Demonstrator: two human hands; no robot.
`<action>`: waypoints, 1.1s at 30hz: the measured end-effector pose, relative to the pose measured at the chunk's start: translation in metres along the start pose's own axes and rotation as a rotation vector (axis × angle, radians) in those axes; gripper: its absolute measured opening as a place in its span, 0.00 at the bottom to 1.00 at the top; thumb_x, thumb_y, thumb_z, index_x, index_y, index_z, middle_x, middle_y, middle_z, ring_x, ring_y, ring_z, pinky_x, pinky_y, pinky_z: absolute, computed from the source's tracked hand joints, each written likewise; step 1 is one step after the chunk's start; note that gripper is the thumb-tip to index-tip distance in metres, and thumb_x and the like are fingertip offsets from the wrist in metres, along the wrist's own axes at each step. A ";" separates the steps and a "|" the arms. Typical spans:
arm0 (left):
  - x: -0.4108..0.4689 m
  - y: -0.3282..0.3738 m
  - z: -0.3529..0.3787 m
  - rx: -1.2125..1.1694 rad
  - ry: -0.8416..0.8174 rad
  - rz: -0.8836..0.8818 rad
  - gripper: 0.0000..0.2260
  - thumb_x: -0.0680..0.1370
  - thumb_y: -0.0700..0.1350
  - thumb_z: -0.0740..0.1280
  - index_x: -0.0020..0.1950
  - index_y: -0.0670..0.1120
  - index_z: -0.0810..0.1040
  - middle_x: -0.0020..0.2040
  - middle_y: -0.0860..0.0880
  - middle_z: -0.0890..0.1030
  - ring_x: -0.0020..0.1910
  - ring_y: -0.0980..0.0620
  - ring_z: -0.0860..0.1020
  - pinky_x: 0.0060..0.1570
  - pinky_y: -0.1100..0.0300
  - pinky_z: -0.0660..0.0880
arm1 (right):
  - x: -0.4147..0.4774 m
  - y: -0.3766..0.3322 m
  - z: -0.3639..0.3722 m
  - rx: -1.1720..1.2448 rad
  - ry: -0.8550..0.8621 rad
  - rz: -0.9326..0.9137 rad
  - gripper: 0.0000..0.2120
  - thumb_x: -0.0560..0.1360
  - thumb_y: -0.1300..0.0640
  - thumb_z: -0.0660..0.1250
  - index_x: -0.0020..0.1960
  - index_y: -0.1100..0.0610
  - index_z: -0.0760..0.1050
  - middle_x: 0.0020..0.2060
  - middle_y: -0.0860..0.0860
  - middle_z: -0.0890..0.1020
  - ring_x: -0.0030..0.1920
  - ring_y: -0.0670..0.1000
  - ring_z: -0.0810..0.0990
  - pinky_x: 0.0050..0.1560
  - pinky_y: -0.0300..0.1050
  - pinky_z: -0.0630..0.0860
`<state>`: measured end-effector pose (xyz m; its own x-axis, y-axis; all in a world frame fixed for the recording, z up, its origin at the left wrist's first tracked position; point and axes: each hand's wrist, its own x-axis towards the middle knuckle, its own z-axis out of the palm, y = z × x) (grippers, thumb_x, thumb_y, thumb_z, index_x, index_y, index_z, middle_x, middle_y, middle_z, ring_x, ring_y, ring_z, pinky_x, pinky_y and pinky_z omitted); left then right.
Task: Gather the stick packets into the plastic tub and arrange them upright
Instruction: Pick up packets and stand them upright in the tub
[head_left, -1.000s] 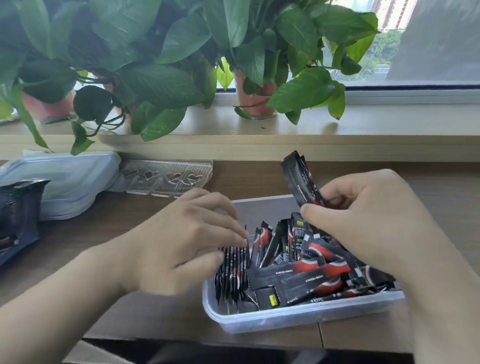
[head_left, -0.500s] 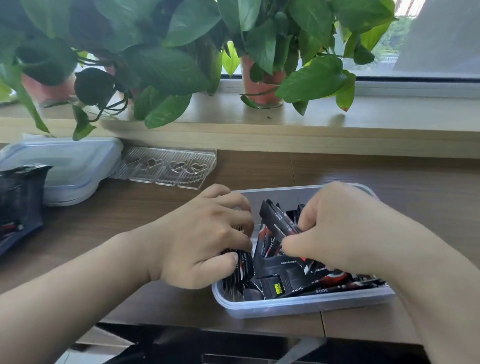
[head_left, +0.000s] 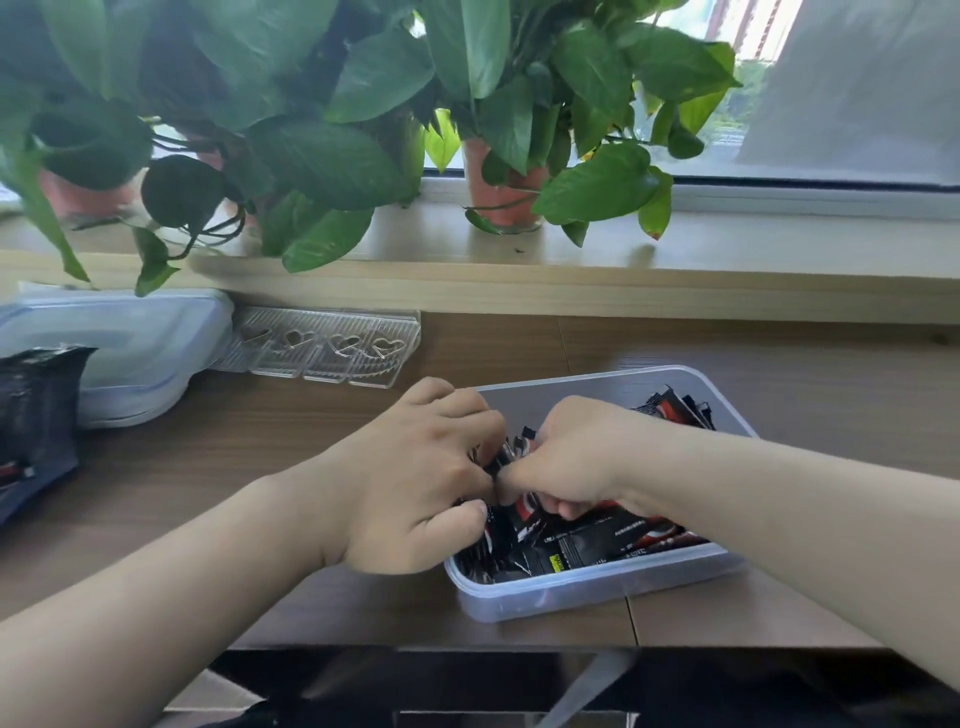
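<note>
A clear plastic tub (head_left: 587, 592) sits on the wooden table near its front edge. Several black and red stick packets (head_left: 587, 545) lie loose inside it, and a few more (head_left: 675, 408) show at the far right corner. My left hand (head_left: 410, 478) is curled over the tub's left end, shut on a bunch of upright packets. My right hand (head_left: 576, 457) is down in the tub right beside it, fingers pinched on a packet at the bunch. The hands touch, and they hide most of the upright row.
A tub lid (head_left: 119, 353) and a clear heart-shaped mould tray (head_left: 322, 348) lie at the back left. A black bag (head_left: 36, 415) sits at the left edge. Potted plants (head_left: 498, 176) stand on the raised window ledge behind.
My right hand brought the raised packet down into the tub and moved left until it met my left hand. The left hand stayed on the bunch.
</note>
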<state>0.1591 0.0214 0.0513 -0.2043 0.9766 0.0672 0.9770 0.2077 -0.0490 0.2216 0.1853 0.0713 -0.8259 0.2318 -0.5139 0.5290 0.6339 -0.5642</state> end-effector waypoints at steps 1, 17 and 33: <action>0.000 0.000 -0.001 -0.002 0.001 0.002 0.22 0.75 0.54 0.51 0.45 0.52 0.84 0.46 0.50 0.75 0.49 0.48 0.71 0.55 0.54 0.62 | 0.000 0.001 0.002 -0.036 0.019 -0.004 0.11 0.67 0.58 0.74 0.30 0.59 0.75 0.18 0.49 0.74 0.17 0.47 0.69 0.24 0.30 0.67; -0.004 0.001 0.001 -0.033 0.035 -0.020 0.19 0.74 0.53 0.52 0.44 0.52 0.83 0.45 0.52 0.77 0.49 0.49 0.72 0.57 0.52 0.64 | -0.001 -0.001 0.005 0.131 -0.096 0.083 0.08 0.70 0.65 0.74 0.37 0.61 0.76 0.21 0.51 0.74 0.20 0.47 0.71 0.23 0.34 0.71; -0.009 -0.004 0.001 -0.064 0.043 -0.058 0.21 0.74 0.52 0.52 0.48 0.53 0.86 0.43 0.50 0.73 0.47 0.48 0.71 0.55 0.47 0.67 | -0.003 0.000 -0.002 -0.022 -0.134 -0.039 0.06 0.75 0.59 0.71 0.39 0.57 0.80 0.24 0.50 0.78 0.20 0.45 0.71 0.23 0.32 0.70</action>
<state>0.1567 0.0120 0.0500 -0.2592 0.9595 0.1104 0.9658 0.2586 0.0198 0.2231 0.1856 0.0740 -0.8119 0.1069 -0.5739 0.4911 0.6566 -0.5724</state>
